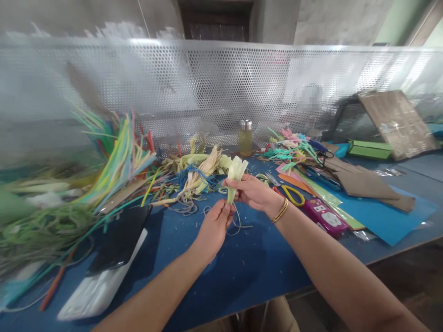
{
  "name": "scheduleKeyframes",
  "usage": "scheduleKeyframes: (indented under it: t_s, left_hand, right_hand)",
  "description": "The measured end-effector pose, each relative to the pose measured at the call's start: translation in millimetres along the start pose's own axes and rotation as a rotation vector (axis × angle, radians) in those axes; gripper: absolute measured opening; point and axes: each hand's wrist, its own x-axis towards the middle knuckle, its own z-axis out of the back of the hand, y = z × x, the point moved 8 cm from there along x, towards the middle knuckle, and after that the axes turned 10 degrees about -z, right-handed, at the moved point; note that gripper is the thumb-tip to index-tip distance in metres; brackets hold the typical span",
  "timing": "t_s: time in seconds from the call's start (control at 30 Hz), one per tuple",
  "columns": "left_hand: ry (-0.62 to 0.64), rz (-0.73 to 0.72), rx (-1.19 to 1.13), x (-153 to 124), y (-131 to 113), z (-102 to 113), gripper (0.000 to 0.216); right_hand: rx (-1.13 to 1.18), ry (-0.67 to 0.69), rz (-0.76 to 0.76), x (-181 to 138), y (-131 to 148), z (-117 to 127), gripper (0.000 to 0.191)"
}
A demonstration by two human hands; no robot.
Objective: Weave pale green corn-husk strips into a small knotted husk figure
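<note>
A pale green corn husk bundle, fanned out at its top, stands upright between my two hands above the blue table. My left hand is closed round its narrow lower end. Higher up, the fingers of my right hand pinch its side; a gold bracelet circles that wrist. A thin pale string loops down below the fingers; which hand holds it I cannot tell. Just behind lie more dry corn husks with a tangle of blue yarn.
Left are colourful pipe cleaners, green yarn and a black-and-white box-like object. A glass jar stands behind. Right lie yellow-handled scissors, a purple case, blue paper and cardboard. A perforated metal panel borders the back.
</note>
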Motion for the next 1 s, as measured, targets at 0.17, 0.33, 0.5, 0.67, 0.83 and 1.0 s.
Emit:
scheduleKeyframes:
  t_s: [0.17,0.33,0.5,0.67,0.83,1.0]
  left_hand:
    - [0.09,0.07,0.014,2,5,1,0.031]
    - [-0.169,-0.077,0.053,17,-24,47,0.031]
    - [-0.28,-0.238,0.017,26,-41,68,0.037]
    - [-0.305,-0.258,-0.025,28,-35,71,0.025]
    - [-0.293,-0.181,-0.086,28,-27,68,0.023]
    - [-0.343,-0.157,-0.175,29,-24,71,0.027]
  right_hand:
    - [-0.224,0.034,0.031,-3,2,-9,0.034]
    - [-0.325,0.067,0.022,-6,-2,-14,0.033]
    - [-0.43,0.119,-0.068,-6,-18,-28,0.029]
    - [-0.519,0.176,-0.119,-9,-29,-42,0.032]
    - [-0.51,0.265,-0.11,-11,-33,-49,0.043]
    - [-0.393,0.282,-0.154,-9,-37,-48,0.05]
